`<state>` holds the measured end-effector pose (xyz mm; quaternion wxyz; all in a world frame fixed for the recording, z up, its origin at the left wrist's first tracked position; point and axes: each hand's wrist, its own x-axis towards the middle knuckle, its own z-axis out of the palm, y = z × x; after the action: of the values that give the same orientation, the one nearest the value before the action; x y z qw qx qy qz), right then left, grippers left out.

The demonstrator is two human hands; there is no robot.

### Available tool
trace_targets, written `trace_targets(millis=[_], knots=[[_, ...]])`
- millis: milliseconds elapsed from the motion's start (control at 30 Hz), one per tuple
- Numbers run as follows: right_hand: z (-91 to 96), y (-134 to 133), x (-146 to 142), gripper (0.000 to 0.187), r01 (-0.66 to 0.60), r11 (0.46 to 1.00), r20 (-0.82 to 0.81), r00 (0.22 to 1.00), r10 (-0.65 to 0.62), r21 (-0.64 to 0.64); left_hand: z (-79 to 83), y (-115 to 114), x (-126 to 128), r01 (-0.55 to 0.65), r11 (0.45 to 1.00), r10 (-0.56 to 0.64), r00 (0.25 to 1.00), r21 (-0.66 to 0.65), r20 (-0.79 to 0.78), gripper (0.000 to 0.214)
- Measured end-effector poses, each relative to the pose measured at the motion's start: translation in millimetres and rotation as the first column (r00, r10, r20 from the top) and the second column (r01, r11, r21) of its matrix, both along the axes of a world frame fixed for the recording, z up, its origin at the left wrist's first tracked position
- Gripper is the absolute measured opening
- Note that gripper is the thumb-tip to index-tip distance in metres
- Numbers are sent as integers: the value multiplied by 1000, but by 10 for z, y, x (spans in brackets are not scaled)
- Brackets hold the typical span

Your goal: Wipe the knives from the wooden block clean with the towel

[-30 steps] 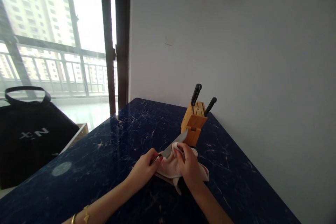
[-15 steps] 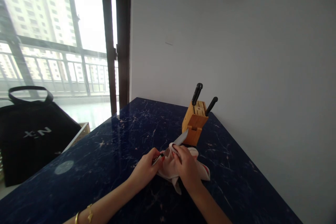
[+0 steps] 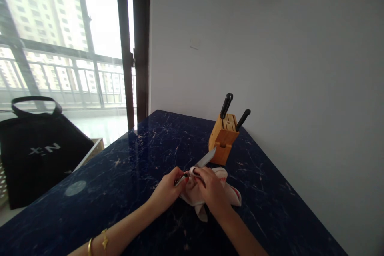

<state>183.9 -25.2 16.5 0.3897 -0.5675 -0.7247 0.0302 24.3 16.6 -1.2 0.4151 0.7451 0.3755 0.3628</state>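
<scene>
While both hands close on one knife (image 3: pixel 207 157), places are reckoned from the knife block (image 3: pixel 223 140).
Knife: just in front of the knife block, tip aimed at it and away from the body, likely for safety.
Left hand (image 3: pixel 168 192): front-left of the block, fingers clamped on the knife handle, steadying it.
Right hand (image 3: pixel 213 190): pinched closed on cloth (image 3: pixel 229 192) folded round the blade's base, so fabric shields the fingers.
Cloth: bunched on counter (image 3: pixel 135 156), before the block.
Black handles (image 3: pixel 226 105): two, slotted in the block.
Bag (image 3: pixel 39 148): far left.

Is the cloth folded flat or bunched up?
Bunched up: the cloth crumples in folds under the right hand, against the knife.
</scene>
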Motion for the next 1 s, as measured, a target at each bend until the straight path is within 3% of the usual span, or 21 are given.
trace_targets(millis=[167,367,567,767,833,1000], knots=[[24,4,50,28,102,995,-13,995,-102,22,16,-8,0,-3,1000,3,1000,5,-14,21],[-1,-32,-27,27,18,1000,133,991,-16,-17,2,4,-1,6,1000,-6,1000,-7,-19,20],[-20,13,121,33,196,980,87,976,-197,22,32,-20,-1,24,1000,-23,999,11,-25,24],[13,-61,-6,33,42,999,191,981,-40,-6,32,-15,-7,30,999,-30,999,10,-26,20],[3,-47,12,34,20,1000,162,987,-17,-12,28,-13,-9,26,999,-26,999,19,-32,19],[-30,25,151,38,100,995,1,995,-100,2,19,-23,-4,23,999,-22,999,37,-45,22]])
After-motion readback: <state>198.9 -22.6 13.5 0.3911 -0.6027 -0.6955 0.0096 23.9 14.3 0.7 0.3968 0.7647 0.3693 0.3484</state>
